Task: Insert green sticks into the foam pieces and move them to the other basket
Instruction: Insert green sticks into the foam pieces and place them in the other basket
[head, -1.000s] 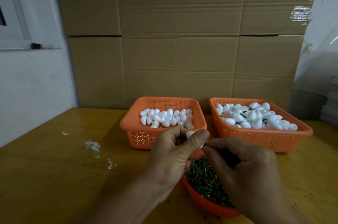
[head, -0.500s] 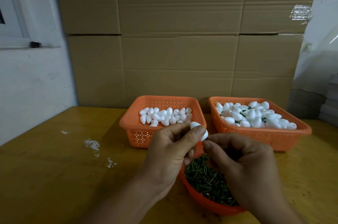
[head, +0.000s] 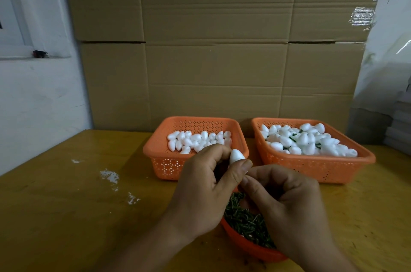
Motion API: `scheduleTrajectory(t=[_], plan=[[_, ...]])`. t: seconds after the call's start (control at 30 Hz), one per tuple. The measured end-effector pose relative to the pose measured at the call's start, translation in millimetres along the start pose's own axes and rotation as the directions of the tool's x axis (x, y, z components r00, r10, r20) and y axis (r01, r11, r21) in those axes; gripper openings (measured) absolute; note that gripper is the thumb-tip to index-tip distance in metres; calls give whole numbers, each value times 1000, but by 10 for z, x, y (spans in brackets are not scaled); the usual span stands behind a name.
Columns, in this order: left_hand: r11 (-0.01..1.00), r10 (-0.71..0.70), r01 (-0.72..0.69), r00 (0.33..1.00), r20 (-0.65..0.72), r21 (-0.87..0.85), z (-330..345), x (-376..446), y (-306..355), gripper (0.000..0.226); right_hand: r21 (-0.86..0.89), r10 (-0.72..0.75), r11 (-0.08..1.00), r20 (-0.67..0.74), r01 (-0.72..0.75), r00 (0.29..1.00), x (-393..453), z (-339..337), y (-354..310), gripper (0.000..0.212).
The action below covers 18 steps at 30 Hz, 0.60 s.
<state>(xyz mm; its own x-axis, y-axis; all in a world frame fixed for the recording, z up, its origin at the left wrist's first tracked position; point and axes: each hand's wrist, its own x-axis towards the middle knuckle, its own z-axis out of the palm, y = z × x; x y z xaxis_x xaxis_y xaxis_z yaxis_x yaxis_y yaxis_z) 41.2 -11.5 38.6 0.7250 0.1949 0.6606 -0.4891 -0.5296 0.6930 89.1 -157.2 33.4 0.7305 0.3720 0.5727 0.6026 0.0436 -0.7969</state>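
Your left-hand fingers [head: 239, 167] pinch a foam egg [head: 236, 156] upright above the stick bowl [head: 249, 242], presenting its base; your right hand [head: 287, 200] is curled, its contents hidden.

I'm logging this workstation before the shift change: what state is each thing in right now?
left hand: pinches a foam piece.
foam piece: held up, stick not visible.
right hand: fingers curled, tips at the left thumb; contents hidden.
left basket: partly filled with plain foam.
right basket: heaped with foam, green sticks showing.
bowl: holds loose green sticks.
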Motion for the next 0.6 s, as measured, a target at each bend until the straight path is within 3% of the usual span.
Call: scheduleTrajectory(t=[0.23,0.43,0.6], plan=[[997,-14,12,1000,-19,-73,29,-22,-16,16,80,58,995,46,-62,997,16,-16,12,12],[992,-34,34,999,6,-122,28,-22,-60,22,120,108,987,28,-110,994,67,-44,14,18],[992,-88,90,996,18,-88,45,-48,-104,34,134,139,982,-23,-135,990,186,-165,46,6]])
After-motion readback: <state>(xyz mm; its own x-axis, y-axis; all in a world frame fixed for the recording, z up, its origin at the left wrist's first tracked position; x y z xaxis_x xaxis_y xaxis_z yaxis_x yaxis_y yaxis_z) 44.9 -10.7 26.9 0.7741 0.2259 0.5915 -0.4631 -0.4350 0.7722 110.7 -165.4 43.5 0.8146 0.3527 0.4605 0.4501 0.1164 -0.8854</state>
